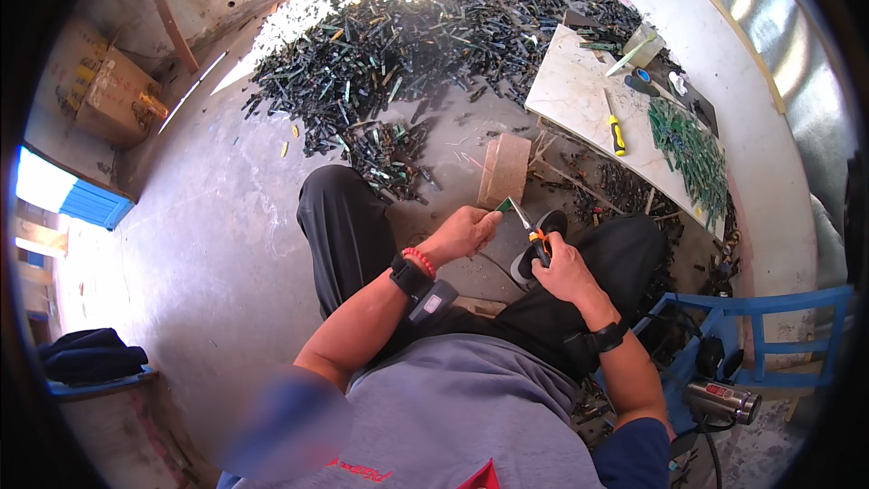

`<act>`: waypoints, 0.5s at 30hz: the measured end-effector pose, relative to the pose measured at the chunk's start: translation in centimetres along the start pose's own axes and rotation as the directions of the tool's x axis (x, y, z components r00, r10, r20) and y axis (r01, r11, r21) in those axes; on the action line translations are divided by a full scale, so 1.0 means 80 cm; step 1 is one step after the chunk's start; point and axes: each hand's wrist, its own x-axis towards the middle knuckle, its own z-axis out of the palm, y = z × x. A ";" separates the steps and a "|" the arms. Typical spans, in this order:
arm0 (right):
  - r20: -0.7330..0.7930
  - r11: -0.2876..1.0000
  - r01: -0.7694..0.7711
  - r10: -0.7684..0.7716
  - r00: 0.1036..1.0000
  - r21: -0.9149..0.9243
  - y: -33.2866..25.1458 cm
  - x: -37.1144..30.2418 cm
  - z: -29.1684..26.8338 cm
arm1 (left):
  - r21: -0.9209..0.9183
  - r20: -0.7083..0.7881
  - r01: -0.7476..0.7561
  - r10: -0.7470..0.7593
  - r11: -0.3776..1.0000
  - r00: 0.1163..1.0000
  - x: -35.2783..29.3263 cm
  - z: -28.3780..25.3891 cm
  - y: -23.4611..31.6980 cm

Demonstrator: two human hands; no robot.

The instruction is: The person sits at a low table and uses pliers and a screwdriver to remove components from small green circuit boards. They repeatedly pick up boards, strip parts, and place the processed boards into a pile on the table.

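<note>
In front of my lap, my left hand (464,234) pinches a small green circuit board strip (504,206) between thumb and fingertips. My right hand (566,269) is closed around long-nose pliers (528,225) with black and orange handles. Their tapered silver tip points up and left and meets or nearly meets the board; I cannot tell if it touches. Just beyond the two hands stands a brown block (505,170), like a brick or small box.
A large heap of dark strips (398,63) covers the floor ahead. On a pale board table (570,81) to the right lie a yellow screwdriver (616,134) and a pile of green strips (688,154). A blue chair (787,308) and a steel flask (724,401) stand at the lower right.
</note>
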 end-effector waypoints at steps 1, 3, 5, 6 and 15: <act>0.027 1.000 -0.009 0.009 1.000 0.013 -0.002 0.001 -0.002 | 0.011 -0.001 -0.003 0.003 1.000 1.000 0.000 -0.001 -0.001; -0.118 0.970 0.054 -0.083 0.990 -0.235 -0.009 -0.002 -0.008 | 0.002 0.010 0.006 -0.006 1.000 1.000 -0.001 -0.001 -0.001; -0.234 0.902 0.090 -0.204 0.951 -0.422 -0.008 -0.002 -0.010 | -0.029 0.037 0.031 -0.030 0.999 0.999 -0.001 -0.001 0.003; -0.241 0.875 0.107 -0.245 0.939 -0.473 -0.003 0.001 -0.010 | -0.078 0.045 0.046 -0.043 0.996 0.998 -0.001 -0.003 0.004; -0.007 0.976 -0.088 0.091 0.996 0.201 0.002 0.014 -0.026 | -0.186 0.008 0.011 -0.009 0.982 1.000 0.000 -0.015 0.008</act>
